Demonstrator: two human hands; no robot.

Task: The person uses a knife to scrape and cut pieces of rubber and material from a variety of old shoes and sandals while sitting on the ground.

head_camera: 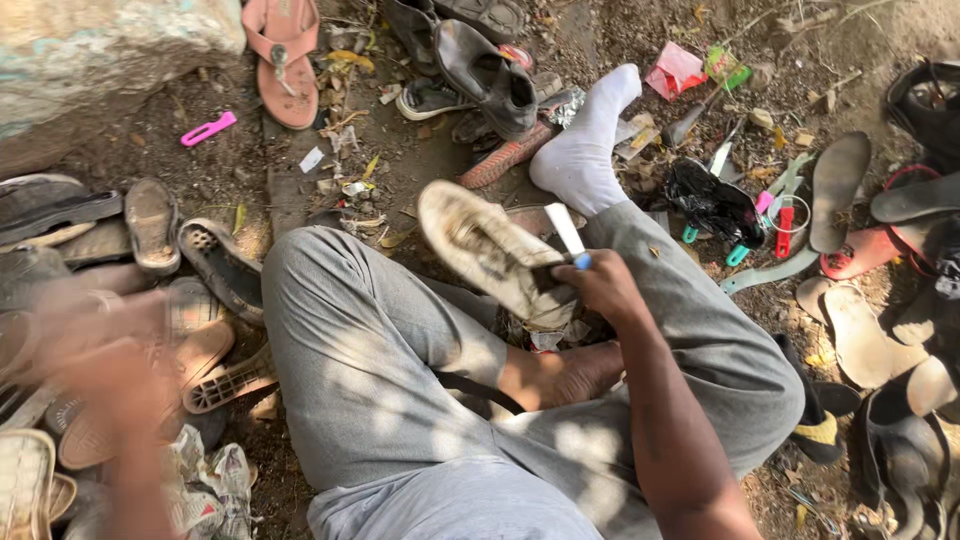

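Grey-trousered legs framed a worn shoe (487,248), held sole-up over the lap. The right hand (598,287) gripped both the shoe's heel and a white stick (566,232). The left hand (95,375) was blurred, its grip unclear. One-handed, the shoe could slip onto the littered ground (420,160).

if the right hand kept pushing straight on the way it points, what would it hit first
The right hand points up and left, with a white tool in it, and already touches the worn shoe sole. That sole comes first; past it lies littered ground, though depth is hard to judge.
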